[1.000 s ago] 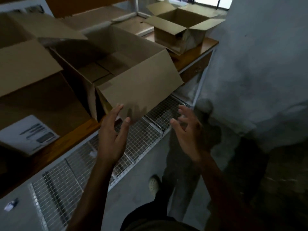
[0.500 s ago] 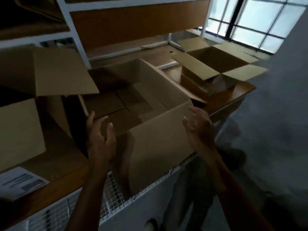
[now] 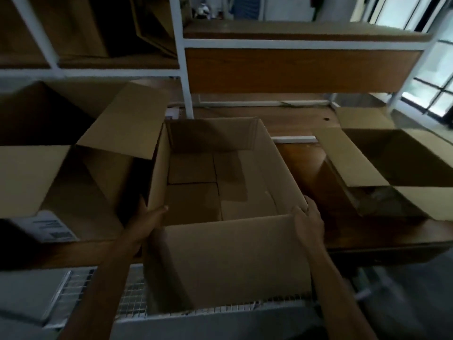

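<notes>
Our open cardboard box sits on the wooden bench straight ahead of us. Its long side runs away from us, and its near flap hangs down between our forearms. Both hands are equally near, one at each near corner. Our left hand clasps the left wall, thumb inside. Our right hand curls its fingers over the right rim.

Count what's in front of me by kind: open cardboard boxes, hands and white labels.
Open cardboard boxes: 3 (left box, middle box, right box)
Hands: 2 (left hand, right hand, both gripping the middle box)
White label: 1
Total: 6
</notes>
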Action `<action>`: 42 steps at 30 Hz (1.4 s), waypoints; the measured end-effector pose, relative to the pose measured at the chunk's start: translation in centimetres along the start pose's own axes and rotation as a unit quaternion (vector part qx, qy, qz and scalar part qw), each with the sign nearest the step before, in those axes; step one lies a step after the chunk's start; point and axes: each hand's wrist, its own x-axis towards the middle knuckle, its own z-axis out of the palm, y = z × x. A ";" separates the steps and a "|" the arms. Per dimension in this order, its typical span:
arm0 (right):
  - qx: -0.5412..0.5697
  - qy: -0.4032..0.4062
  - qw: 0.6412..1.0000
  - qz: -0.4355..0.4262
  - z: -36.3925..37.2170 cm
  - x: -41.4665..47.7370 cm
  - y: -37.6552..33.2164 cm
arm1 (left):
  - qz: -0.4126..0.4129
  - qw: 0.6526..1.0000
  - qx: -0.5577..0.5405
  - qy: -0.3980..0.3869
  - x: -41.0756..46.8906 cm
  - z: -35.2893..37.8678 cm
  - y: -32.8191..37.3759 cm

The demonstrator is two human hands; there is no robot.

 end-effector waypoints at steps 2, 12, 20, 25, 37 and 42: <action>0.004 0.010 1.000 -0.010 -0.1 0.2 0.8 | -0.038 0.999 0.006 -0.017 -0.7 -0.2 0.2; 0.061 0.091 0.991 0.072 -3.9 -1.7 3.6 | -0.091 0.993 0.073 -0.002 -8.4 2.8 0.2; 0.183 -0.096 0.954 0.216 -10.3 -6.5 6.9 | -0.092 0.993 -0.063 0.034 -12.5 4.0 -4.7; 0.176 -0.128 0.960 0.177 -11.2 -9.9 8.9 | -0.144 0.964 -0.183 0.128 -13.4 4.0 -8.0; 0.204 -0.098 0.972 0.068 -16.5 -11.9 9.7 | -0.100 0.956 -0.252 0.112 -23.5 3.4 -7.4; 0.218 -0.112 0.969 0.014 -20.6 -10.9 8.3 | -0.050 0.954 -0.240 0.171 -27.7 3.3 -5.3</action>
